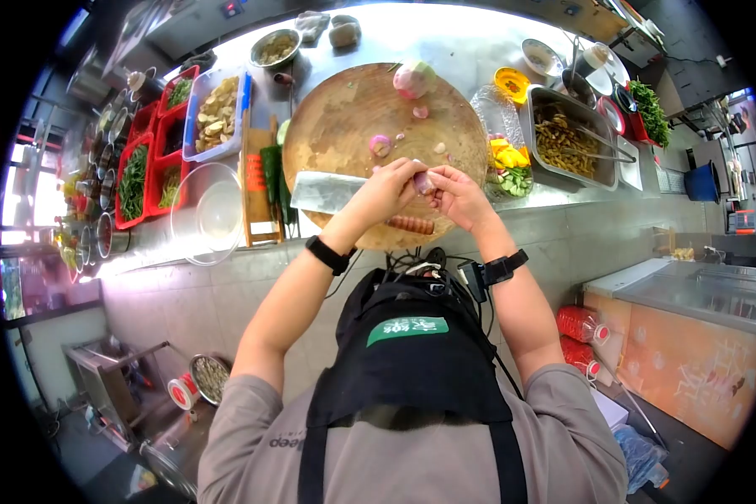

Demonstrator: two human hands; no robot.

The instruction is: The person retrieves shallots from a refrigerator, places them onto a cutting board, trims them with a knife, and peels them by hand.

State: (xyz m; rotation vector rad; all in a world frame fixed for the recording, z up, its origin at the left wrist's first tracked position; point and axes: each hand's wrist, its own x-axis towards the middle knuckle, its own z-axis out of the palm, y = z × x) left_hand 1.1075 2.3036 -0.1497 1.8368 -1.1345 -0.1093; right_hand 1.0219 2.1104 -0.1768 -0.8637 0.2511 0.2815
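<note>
Over the near part of a round wooden chopping board (336,109), my left hand (388,195) and my right hand (462,200) meet with fingers closed on a small purple shallot (424,183). A cleaver lies under my hands, its wide blade (321,192) to the left and its ribbed wooden handle (410,224) near the board's front edge. Another purple shallot (380,145) rests just beyond my fingers. Small pale and pink pieces (420,112) are scattered on the board. A large pink and pale green round vegetable (413,80) sits at the far side.
Left of the board are green cucumbers (272,178), a clear bowl (207,212), a tub of sliced food (217,116) and red bins (133,183). On the right stand a plastic tray of cut vegetables (511,168) and a metal pan (573,139). A metal bowl (275,49) stands behind.
</note>
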